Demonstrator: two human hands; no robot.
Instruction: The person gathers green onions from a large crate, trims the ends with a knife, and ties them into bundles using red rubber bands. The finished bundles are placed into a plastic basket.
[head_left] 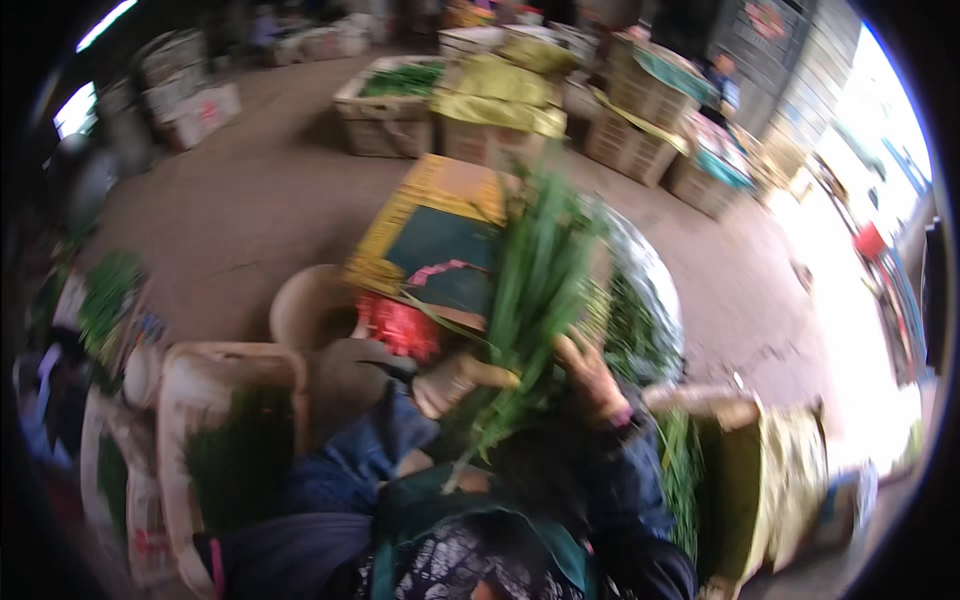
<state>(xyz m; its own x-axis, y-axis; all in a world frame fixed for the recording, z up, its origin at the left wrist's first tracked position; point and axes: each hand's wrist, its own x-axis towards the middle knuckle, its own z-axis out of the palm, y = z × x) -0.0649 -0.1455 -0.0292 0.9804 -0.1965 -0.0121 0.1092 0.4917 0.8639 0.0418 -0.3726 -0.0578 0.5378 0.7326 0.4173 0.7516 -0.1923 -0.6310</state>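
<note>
In front of my lap a bunch of long green chives [541,265] stands nearly upright, its leaf tips pointing away from me and blurred by motion. My left hand [460,384] grips the lower part from the left, thumb across the stems. On the other side, my right hand [592,378] is closed against the bunch, its fingers partly hidden by leaves. Thinner stem ends hang below the hands. Behind the bunch lies a yellow-edged box [440,235] with a dark green top and a pink tie on it. Shiny red strips [402,326] hang at its near edge.
At left are a pale bucket [300,305] and a pinkish crate [230,353] holding greens. A clear plastic sheet [655,290] with loose greens lies right of the box. Near my right arm stands a yellow-lined carton [785,490]. Stacked cartons [635,140] stand farther back.
</note>
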